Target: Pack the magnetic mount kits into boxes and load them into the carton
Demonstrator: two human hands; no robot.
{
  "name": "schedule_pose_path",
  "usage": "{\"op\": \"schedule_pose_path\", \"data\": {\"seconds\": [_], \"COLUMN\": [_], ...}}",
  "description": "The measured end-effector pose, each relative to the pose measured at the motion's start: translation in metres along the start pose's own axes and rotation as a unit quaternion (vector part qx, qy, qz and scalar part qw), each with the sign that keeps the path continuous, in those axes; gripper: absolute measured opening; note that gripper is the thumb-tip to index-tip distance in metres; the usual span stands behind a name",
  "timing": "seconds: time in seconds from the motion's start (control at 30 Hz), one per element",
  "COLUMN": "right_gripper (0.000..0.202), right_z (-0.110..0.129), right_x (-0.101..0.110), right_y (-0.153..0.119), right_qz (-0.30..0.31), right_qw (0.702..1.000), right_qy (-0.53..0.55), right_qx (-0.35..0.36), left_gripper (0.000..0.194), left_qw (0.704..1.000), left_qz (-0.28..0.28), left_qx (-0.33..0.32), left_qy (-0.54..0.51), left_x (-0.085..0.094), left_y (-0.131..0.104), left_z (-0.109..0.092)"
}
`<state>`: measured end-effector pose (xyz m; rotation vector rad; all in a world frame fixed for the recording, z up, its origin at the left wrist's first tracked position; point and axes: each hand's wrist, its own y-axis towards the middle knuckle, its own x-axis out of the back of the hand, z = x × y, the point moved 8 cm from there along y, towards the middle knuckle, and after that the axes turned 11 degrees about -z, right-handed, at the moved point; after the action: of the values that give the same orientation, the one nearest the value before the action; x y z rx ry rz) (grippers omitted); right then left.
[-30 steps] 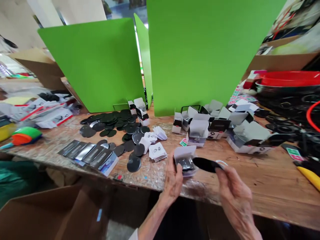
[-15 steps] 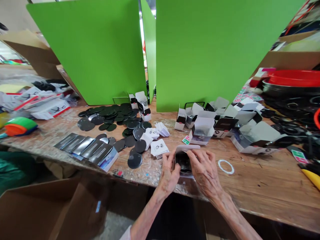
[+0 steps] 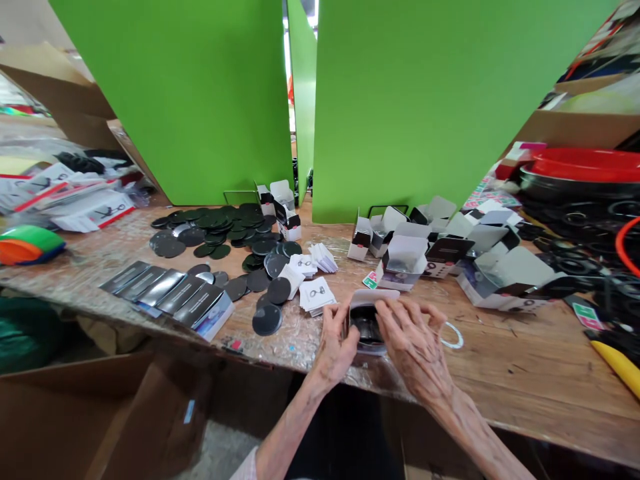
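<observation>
A small open box (image 3: 373,349) stands at the table's front edge with its pale back flap (image 3: 374,296) raised. Inside it sits a black round part (image 3: 366,325), whose kind I cannot make out. My left hand (image 3: 334,343) grips the box's left side, thumb over the near corner. My right hand (image 3: 414,343) holds the right side, its fingertips hooked over the rim and the thumb hidden. Just behind the box lie small stacks of folded leaflets (image 3: 317,295). A pale ring (image 3: 453,336) is partly covered by my right hand.
Black discs (image 3: 215,223) spread over the left of the table, behind a row of closed boxes (image 3: 173,297). Several open boxes (image 3: 403,260) stand at the back right. Green panels (image 3: 450,100) rise behind. A large carton (image 3: 100,413) sits below on the left.
My right hand has spread its fingers a little and shifted right, now partly covering the ring. My left hand keeps its grip. The view has turned slightly.
</observation>
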<state>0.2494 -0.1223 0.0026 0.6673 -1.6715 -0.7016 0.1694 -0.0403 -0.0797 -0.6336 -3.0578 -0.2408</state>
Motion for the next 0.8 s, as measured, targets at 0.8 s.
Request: {"op": "schedule_pose_path", "data": {"seconds": [0.8], "right_gripper": [0.057], "right_z": [-0.058], "right_x": [-0.039], "right_y": [-0.084], "right_qz": [0.012], "right_qw": [0.784], "right_qy": [0.39], "right_qx": [-0.483], "left_gripper": [0.042], "left_qw": [0.992], "left_qz": [-0.04], "left_qx": [-0.11], "left_qy": [0.043], "left_x": [0.006], "left_y": [-0.028], "left_z": [-0.018]}}
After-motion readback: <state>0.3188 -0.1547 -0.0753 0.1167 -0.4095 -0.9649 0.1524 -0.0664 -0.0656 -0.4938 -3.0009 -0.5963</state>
